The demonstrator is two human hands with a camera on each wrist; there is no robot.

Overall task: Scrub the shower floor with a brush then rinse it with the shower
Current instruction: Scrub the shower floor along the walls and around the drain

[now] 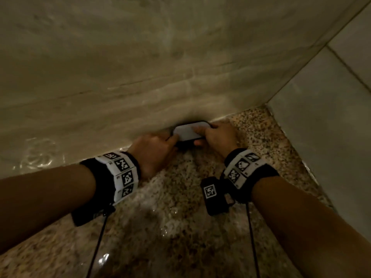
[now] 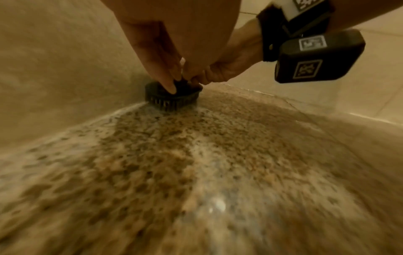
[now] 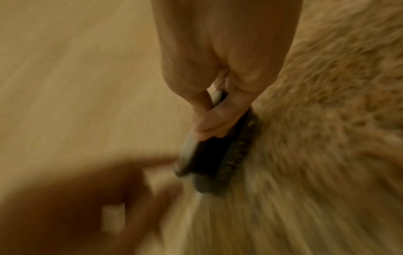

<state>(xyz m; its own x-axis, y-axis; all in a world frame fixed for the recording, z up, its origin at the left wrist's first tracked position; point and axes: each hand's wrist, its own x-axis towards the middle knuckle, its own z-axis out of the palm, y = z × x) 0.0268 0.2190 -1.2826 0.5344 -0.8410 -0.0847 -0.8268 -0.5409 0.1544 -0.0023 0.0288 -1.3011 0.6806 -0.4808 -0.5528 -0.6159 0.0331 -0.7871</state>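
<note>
Scrub brush [image 1: 188, 133] sits bristles-down on the wet speckled shower floor [image 1: 170, 213], right against the base of the beige marble wall [image 1: 140, 67], near the corner with the pale tiled side wall [image 1: 325, 121]; brush has a pale top and a dark body. Both hands on it; left hand [image 1: 153, 149] at its left end, grip pinching the dark edge, one fingertip [image 2: 169, 87] pressed down on the body in the left wrist view; right hand [image 1: 217, 136] at its right end, grip curled round the brush, fingers over the pale top, thumb on the near side. Right wrist view blurred; dark bristles [image 3: 237, 155] meet the floor there. White foam streaks on the floor [image 2: 122, 110] beside the brush. Black wristbands with marker tags on both wrists [image 1: 122, 173]; cables hang from them.
</note>
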